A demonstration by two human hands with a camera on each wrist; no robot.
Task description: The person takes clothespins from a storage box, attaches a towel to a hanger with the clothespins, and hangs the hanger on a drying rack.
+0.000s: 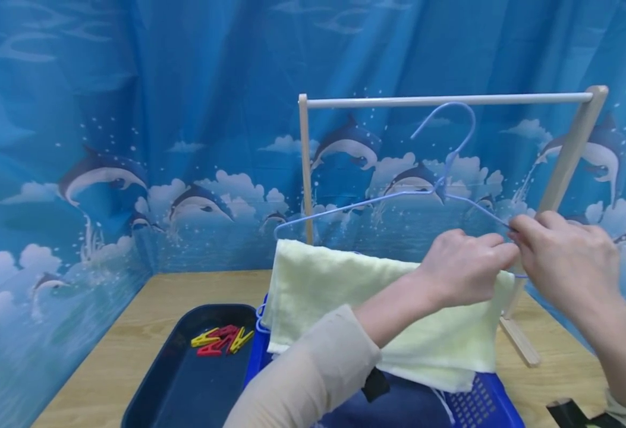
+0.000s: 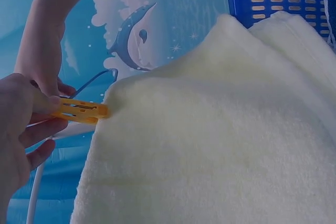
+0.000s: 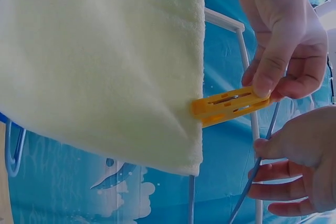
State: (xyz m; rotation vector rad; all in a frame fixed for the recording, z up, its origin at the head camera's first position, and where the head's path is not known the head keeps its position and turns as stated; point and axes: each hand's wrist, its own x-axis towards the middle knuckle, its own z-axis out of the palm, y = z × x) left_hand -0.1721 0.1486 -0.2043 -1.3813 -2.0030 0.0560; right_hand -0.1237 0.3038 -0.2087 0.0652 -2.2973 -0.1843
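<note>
A pale yellow towel hangs folded over the lower bar of a light blue wire hanger. My left hand pinches a yellow clothespin between thumb and fingers. The clothespin's tip is on the towel's edge, seen in both wrist views; in the head view it is hidden behind my left hand. My right hand holds the hanger's sloping right arm, just beyond the towel's right end. In the right wrist view, the hanger's wire runs between its thumb and fingers.
A blue basket with dark blue cloth is below the towel. To its left, a dark tray holds several red and yellow clothespins. Behind the hanger stands a wooden rack with a white rail. More hangers show at the basket's left edge.
</note>
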